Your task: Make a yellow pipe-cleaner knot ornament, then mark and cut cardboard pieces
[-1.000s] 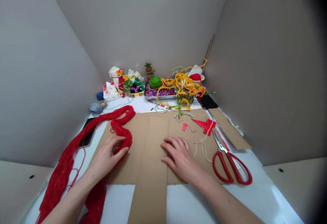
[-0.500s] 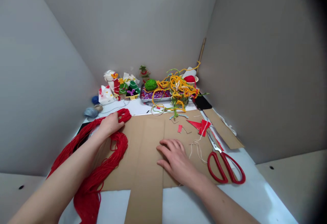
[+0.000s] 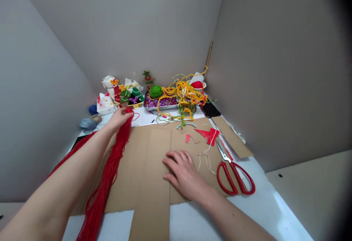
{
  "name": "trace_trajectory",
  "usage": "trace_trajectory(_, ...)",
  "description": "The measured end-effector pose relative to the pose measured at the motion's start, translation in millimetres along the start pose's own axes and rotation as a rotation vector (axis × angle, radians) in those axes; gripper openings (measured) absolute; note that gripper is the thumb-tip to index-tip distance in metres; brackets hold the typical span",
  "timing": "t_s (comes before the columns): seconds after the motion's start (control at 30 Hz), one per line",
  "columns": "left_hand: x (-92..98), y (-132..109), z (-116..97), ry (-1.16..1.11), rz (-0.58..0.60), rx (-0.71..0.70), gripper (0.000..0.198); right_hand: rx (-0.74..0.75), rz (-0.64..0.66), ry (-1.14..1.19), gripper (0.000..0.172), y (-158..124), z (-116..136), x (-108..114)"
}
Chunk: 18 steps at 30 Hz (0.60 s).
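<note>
My left fingers [image 3: 121, 118] are bunched shut around the top of a long hank of red yarn [image 3: 110, 171], pinching it near the far edge of the cardboard [image 3: 129, 186]. That left hand [image 3: 119, 120] is raised slightly off the cardboard, and my left forearm [image 3: 66, 182] reaches forward from the lower left. The yarn hangs from my grip and runs down across the cardboard, past its near edge. More red strands [image 3: 73, 153] trail toward the left edge of the desk [image 3: 264, 200].

My right fingers [image 3: 176, 156] are loosely spread and hold nothing. That right hand [image 3: 183, 169] lies palm down on the cardboard near the middle of the sheet, with my right forearm [image 3: 233, 215] angled back toward the near right corner of the desk.

Just right of that hand lie some loose white string [image 3: 205, 162] and a pair of red-handled scissors [image 3: 227, 159]. Beyond them, red paper cutouts [image 3: 211, 135] sit on the cardboard. Along the far edge of the desk are a metal tray of beads [image 3: 159, 102], a green yarn ball [image 3: 155, 91], a tangle of orange pipe cleaners [image 3: 187, 96] and some small handmade decorations [image 3: 129, 96]. Two bluish yarn balls [image 3: 88, 123] sit toward the far left corner.
</note>
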State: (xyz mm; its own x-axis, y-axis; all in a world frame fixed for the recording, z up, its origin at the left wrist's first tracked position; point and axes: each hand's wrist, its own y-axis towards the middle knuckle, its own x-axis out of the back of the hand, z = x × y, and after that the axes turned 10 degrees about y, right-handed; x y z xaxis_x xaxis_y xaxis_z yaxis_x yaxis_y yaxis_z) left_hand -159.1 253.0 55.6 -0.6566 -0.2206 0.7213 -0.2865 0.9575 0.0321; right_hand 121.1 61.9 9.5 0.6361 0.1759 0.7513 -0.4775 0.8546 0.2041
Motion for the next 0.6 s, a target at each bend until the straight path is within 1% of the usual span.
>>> trace_trajectory(0.07,1.2,-22,-1,0.054,0.004,-0.057,0.046,0.002,0.003,0.004,0.033,0,0,0)
trace_trajectory(0.13,3.1,-54,-3,0.085,0.038,-0.113,0.046,-0.003,0.004,0.005,0.032,0,-1,0)
trace_trajectory(0.17,3.7,-74,-4,0.099,0.086,-0.146,0.046,-0.005,0.004,0.005,0.032,0,-1,0)
trace_trajectory(0.2,3.5,-95,-4,0.138,0.158,-0.194,0.045,-0.004,0.005,0.007,0.032,0,-1,0)
trace_trajectory(0.27,0.3,-137,-1,0.128,0.264,-0.212,0.044,0.003,0.002,0.013,0.033,0,-1,-1)
trace_trajectory(0.33,-6.6,-174,5,0.099,0.334,-0.236,0.045,0.009,-0.019,0.024,0.033,-1,-1,-1)
trace_trajectory(0.37,-10.8,-188,8,0.089,0.335,-0.253,0.044,0.010,-0.038,0.033,0.032,-1,-1,-1)
trace_trajectory(0.4,-14.9,-201,11,0.073,0.322,-0.263,0.044,0.010,-0.061,0.050,0.031,-1,-1,-1)
trace_trajectory(0.47,-21.4,-218,16,0.019,0.270,-0.251,0.043,0.003,-0.126,0.121,0.027,-1,-1,-1)
trace_trajectory(0.53,-23.4,-227,17,-0.084,0.235,-0.194,0.042,-0.033,-0.208,0.251,0.023,-1,-2,0)
trace_trajectory(0.6,-20.6,-233,16,-0.196,0.240,-0.098,0.041,-0.109,-0.275,0.423,0.021,0,-4,1)
